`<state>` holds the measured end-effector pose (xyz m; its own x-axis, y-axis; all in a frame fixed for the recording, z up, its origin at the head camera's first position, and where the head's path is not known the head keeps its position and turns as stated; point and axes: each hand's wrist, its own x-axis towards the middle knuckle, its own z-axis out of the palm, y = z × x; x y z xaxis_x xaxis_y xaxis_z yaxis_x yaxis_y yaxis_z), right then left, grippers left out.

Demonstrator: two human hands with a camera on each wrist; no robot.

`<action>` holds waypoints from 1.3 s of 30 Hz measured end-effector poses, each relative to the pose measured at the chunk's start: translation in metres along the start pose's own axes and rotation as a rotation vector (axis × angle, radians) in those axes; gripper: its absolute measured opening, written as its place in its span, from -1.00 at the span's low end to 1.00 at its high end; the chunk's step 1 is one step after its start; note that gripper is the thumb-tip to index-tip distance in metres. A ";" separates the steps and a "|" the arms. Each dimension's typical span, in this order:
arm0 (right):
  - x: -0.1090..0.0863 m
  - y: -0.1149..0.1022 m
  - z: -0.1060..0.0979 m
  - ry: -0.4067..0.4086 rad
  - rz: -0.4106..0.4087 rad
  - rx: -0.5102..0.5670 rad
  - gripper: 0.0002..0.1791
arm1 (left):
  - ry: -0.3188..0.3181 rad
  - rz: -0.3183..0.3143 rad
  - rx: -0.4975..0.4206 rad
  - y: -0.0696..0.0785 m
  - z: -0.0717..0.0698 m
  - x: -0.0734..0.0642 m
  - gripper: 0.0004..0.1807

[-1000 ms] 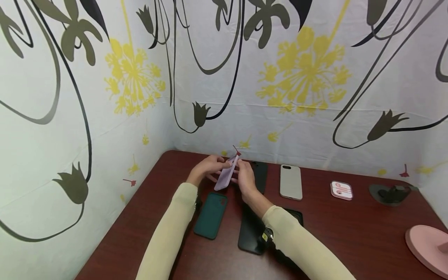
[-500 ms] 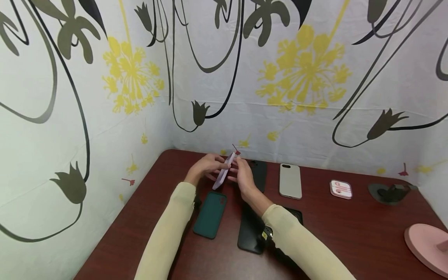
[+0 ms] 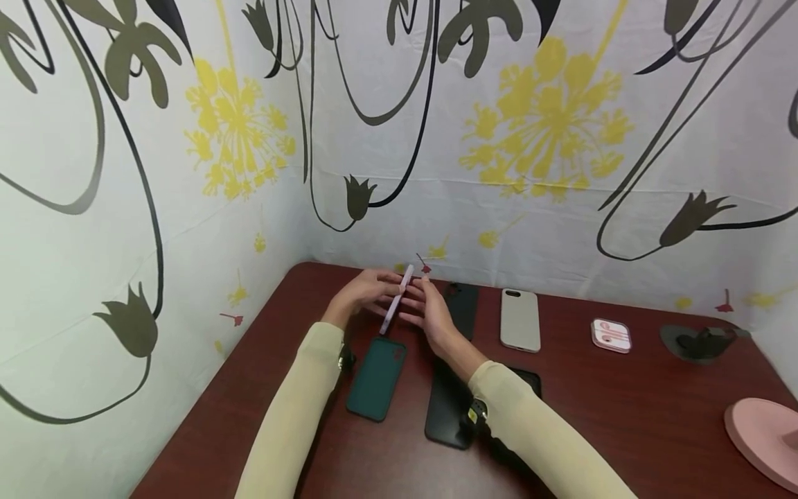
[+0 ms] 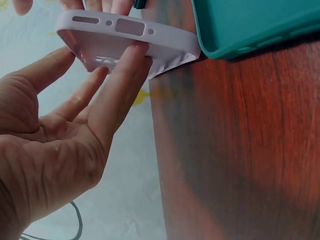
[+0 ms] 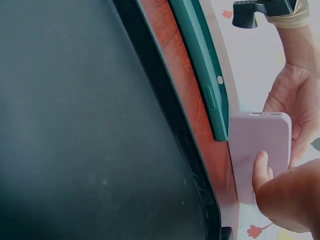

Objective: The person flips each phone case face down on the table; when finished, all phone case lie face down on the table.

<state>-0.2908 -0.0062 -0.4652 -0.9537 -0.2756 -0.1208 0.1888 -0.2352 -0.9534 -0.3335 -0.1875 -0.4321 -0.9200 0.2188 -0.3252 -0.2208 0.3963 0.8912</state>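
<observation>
A lilac phone case [image 3: 391, 315] stands on edge near the table's back left, between both hands. My left hand [image 3: 364, 290] holds it; in the left wrist view, its fingers [image 4: 120, 90] reach into the case's hollow inner side and the thumb lies at its edge. From the other side, the extended fingers of my right hand [image 3: 436, 315] touch the flat outer back, seen in the right wrist view beside the case [image 5: 260, 137]. A green phone case [image 3: 377, 380] lies just nearer, open side up in the left wrist view.
Dark phone cases [image 3: 447, 409] lie under and beside the right forearm. Further right are a beige phone case [image 3: 520, 322], a small earphone box [image 3: 611, 336], a black stand-like object [image 3: 698, 344] and a pink round base [image 3: 763, 440]. Patterned cloth [image 3: 548, 235] hangs behind the table.
The lilac case has turned from showing its broad face to standing edge-on. The right thumb has moved off it and the right fingers have spread. The other cases have not moved.
</observation>
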 end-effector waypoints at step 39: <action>0.005 0.012 -0.005 0.053 0.087 0.122 -0.15 | 0.095 0.016 -0.055 -0.012 -0.008 0.009 -0.42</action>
<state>-0.2942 -0.0053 -0.4785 -0.9429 -0.2510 -0.2188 0.2949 -0.3246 -0.8987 -0.3413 -0.1971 -0.4428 -0.9496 0.1379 -0.2816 -0.2208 0.3437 0.9128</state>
